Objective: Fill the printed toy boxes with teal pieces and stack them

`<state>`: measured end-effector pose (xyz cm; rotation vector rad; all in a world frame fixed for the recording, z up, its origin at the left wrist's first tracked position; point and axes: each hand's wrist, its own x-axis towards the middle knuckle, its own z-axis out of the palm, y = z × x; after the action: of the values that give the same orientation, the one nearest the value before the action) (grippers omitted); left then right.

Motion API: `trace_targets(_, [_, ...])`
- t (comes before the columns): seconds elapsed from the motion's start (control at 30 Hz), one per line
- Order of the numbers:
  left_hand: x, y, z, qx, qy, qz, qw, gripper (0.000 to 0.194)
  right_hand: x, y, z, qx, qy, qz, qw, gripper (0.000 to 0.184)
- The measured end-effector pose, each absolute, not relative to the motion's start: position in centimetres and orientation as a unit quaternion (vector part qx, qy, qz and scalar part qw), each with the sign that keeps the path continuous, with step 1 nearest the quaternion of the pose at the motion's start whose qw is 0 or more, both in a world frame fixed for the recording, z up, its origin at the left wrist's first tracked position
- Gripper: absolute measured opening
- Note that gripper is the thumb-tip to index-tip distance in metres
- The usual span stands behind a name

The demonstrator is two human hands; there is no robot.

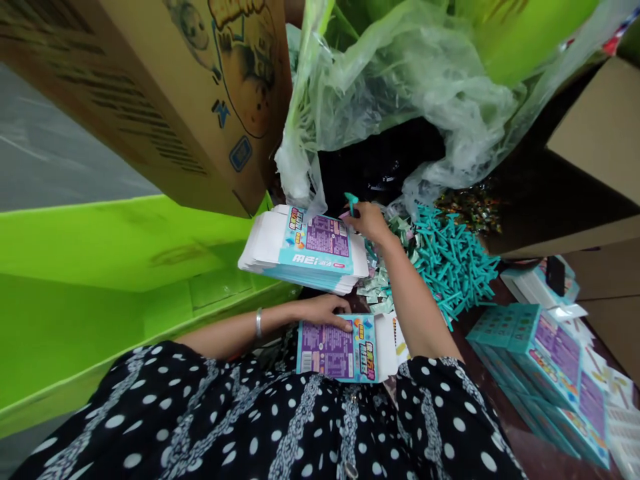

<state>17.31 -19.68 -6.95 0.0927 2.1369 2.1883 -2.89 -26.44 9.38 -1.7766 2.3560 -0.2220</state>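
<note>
Grasping a box (327,347) with the left hand (324,312), pinching a teal stick (352,200) in the right hand (371,221); probably partway, judging by finished-looking boxes (555,347) and waiting flat cartons (313,250).

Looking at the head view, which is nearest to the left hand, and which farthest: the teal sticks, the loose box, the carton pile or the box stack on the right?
From the left hand:
1. Loose box: touching it.
2. Carton pile: just beyond.
3. Teal sticks: farther, rightward.
4. Box stack: far right.
</note>
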Motion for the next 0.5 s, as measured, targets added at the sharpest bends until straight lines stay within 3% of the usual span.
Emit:
trace_targets(0.2, [17.6, -20.0, -6.9, 0.040, 0.714, 0.698, 0.038, 0.059, -6.9, -21.8, 12.0, -0.501, 0.825, -0.250, 0.069, 0.043])
trace_targets(0.37, [17.9, -20.4, -6.4, 0.045, 0.718, 0.694, 0.036, 0.052, -11.9, -16.2, 16.7, -0.418, 0.798, -0.433, -0.042, 0.053])
trace_targets(0.5, [17.7, -19.9, -5.4, 0.034, 0.714, 0.698, 0.024, 0.053, -13.2, -9.5, 20.1, -0.368, 0.804, -0.464, -0.049, 0.061])
